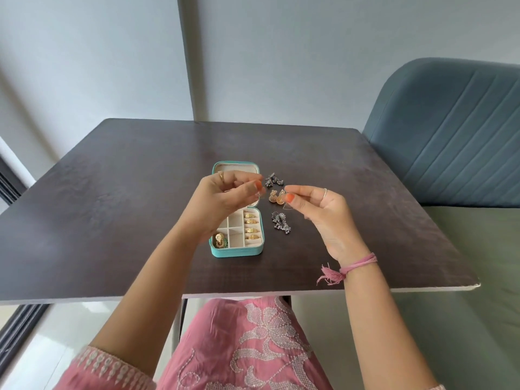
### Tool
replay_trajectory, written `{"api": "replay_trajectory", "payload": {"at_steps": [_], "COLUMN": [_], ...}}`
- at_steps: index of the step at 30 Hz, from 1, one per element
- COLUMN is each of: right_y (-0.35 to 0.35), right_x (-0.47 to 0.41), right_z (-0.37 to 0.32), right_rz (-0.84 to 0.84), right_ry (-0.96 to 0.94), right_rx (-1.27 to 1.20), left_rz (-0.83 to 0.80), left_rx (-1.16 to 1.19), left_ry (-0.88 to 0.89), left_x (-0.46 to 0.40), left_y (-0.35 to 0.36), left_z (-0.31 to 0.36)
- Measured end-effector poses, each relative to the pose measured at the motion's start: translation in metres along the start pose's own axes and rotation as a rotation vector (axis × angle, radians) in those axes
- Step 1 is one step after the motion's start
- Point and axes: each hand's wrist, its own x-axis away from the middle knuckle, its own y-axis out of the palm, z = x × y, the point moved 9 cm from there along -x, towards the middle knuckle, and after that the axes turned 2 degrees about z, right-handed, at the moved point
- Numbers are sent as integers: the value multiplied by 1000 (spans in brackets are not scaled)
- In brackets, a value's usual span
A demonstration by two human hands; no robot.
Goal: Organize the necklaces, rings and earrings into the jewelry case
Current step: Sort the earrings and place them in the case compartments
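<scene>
Below your raised fingers, the small teal zip-up jewelry case (235,250) lies open on the dark wood-grain table (112,209), with four gold rings (251,225) slotted along its right side and a gold earring (219,240) in its near-left compartment. Your left hand (222,202) curls over the case and your right hand (323,215) pinches thumb to forefinger, but what either holds is too small to tell. Between and just beyond your fingertips lie gold jhumka earrings (277,197) and silver earrings (274,179), with another silver pair (279,220) under your right thumb.
</scene>
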Motion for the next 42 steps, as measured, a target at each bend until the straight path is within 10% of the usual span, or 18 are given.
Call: {"api": "replay_trajectory", "payload": {"at_steps": [20,42], "right_y": [43,39], "right_x": [6,-3], "right_z": [4,48], "right_rz": [-36,-55], "right_ry": [3,47], "right_rx": [-66,40], "left_rz": [144,61], "left_rx": [78,-1089], "left_ry": [-136,-92], "left_x": [20,13], "left_y": [-46,-21], "left_z": [-14,-40]}}
